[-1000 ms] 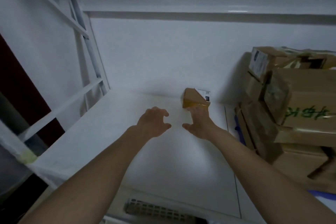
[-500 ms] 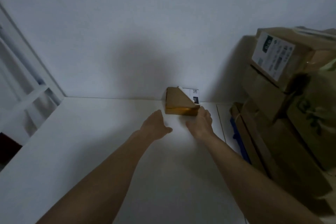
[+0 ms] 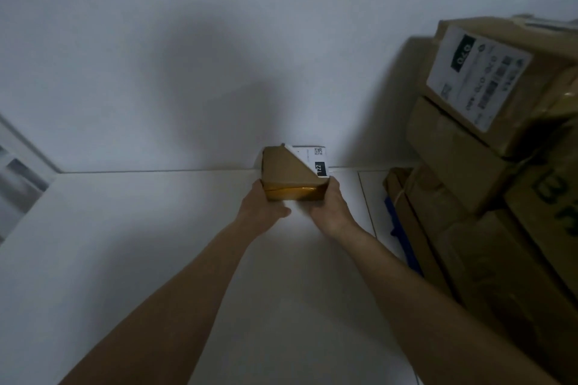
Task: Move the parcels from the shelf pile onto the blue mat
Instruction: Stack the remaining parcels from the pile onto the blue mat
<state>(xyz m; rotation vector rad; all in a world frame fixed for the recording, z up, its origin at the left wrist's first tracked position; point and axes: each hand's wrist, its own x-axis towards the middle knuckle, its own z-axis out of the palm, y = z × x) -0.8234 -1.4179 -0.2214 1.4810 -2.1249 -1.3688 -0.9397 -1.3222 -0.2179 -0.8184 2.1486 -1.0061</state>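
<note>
Reaching forward along the white shelf surface (image 3: 131, 259), I have both arms stretched toward the back wall. To the far left, a bit of white shelf frame (image 3: 18, 159) shows at the edge of view. My left hand (image 3: 262, 208) presses against the left end of the small brown cardboard parcel with a white shipping label (image 3: 292, 173), thumb lying below its front face; my fingers are hidden behind the box, so I judge them wrapped round that side. The parcel sits at the very back of the shelf, touching or nearly touching the wall, its long axis running left to right across me, squarely between my two hands. My right hand (image 3: 331, 208) clasps the right end the same way, so the box is held from both sides, each hand equally near. Further right, well apart from my grip, rises the stack of large brown cardboard boxes (image 3: 488, 166), with a strip of blue mat (image 3: 398, 228) showing beside its base. The coming move, I judge, is to lift and draw the parcel back toward me, then swing it right.
</note>
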